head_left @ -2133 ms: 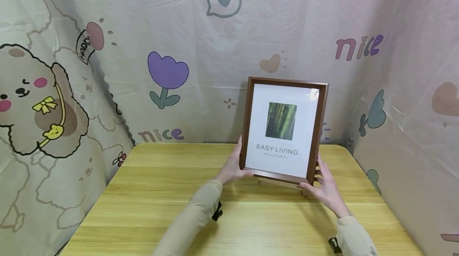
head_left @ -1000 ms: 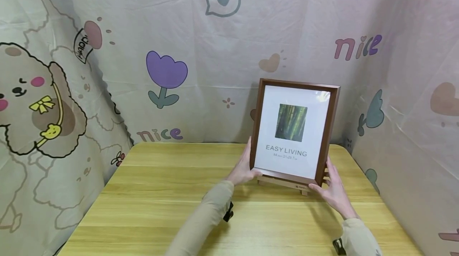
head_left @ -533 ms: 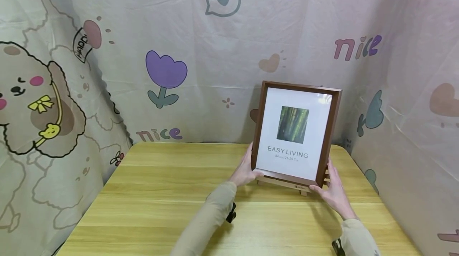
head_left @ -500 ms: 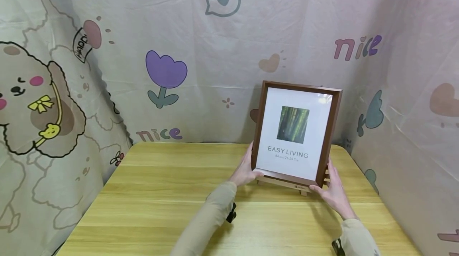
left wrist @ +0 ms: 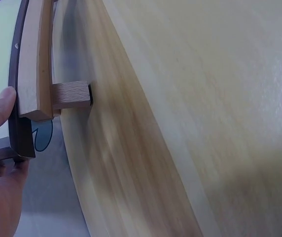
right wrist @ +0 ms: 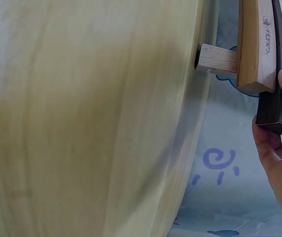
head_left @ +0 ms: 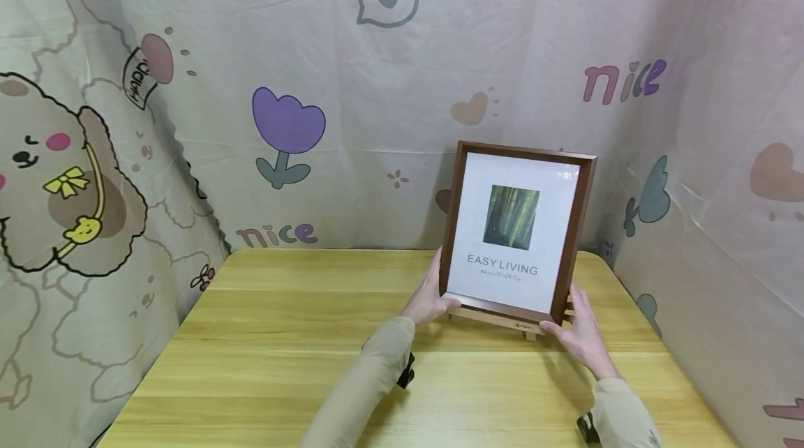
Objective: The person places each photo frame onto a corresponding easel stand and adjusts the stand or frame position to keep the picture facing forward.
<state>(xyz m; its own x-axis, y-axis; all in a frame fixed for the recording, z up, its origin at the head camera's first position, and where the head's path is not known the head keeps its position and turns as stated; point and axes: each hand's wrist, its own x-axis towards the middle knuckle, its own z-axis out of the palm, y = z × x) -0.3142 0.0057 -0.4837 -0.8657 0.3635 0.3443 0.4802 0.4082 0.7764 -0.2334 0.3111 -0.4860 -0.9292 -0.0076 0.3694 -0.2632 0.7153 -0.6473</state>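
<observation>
A brown picture frame (head_left: 518, 232) with a white "EASY LIVING" insert and a green bamboo photo leans back slightly on a small wooden easel (head_left: 496, 321). My left hand (head_left: 428, 298) grips its lower left corner, thumb on the front and fingers at the side. At the lower right corner my right hand (head_left: 581, 336) holds it likewise. The wrist views show the frame's lower edge against the easel's ledge (left wrist: 35, 64), with a short wooden foot (right wrist: 217, 58) beneath. Most of the easel is hidden behind the frame.
The easel stands on a light wood-grain table (head_left: 283, 336), toward its back right. A printed cloth (head_left: 377, 85) with a tulip, hearts and "nice" lettering hangs behind and along both sides. Black straps (head_left: 406, 371) show at both wrists.
Over the earlier frames the picture frame shifted right with both hands, uncovering more of the easel ledge's left part, then dipped slightly. In the last half second it has hardly moved; the head view shifted slightly.
</observation>
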